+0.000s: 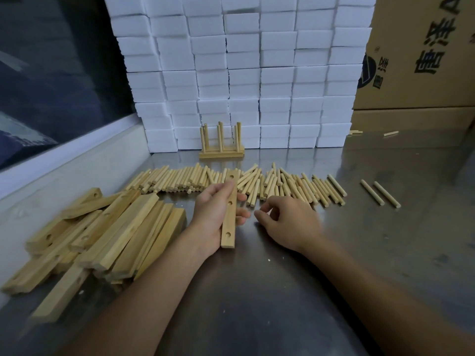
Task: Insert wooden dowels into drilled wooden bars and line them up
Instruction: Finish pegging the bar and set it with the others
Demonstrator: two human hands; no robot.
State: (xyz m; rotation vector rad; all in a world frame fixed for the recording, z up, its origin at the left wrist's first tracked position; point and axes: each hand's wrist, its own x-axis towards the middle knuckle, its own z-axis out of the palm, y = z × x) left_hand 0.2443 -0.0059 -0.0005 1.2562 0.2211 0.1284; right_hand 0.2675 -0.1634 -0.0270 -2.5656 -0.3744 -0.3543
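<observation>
A scuffed metal table (257,291) fills the lower frame. At centre the left hand (216,214) grips a drilled bar (229,211) lengthwise; the right hand (288,222) rests beside it, fingers loosely curled, holding nothing. Dowels (231,182) lie in a row behind, spare bars (102,235) at lower left. White foam blocks (244,73) are stacked at the back, a cardboard box (424,52) at upper right.

- A steel worktop (257,291) carries everything.
- A heap of drilled bars (102,235) lies by its left edge.
- A row of loose dowels (231,182) runs across the middle.
- Two finished bars with upright dowels (221,145) stand against stacked white foam blocks (244,73) at the back edge.
- Two stray dowels (380,193) lie towards the right edge.
- Cardboard boxes (424,60) sit in the back right corner.
</observation>
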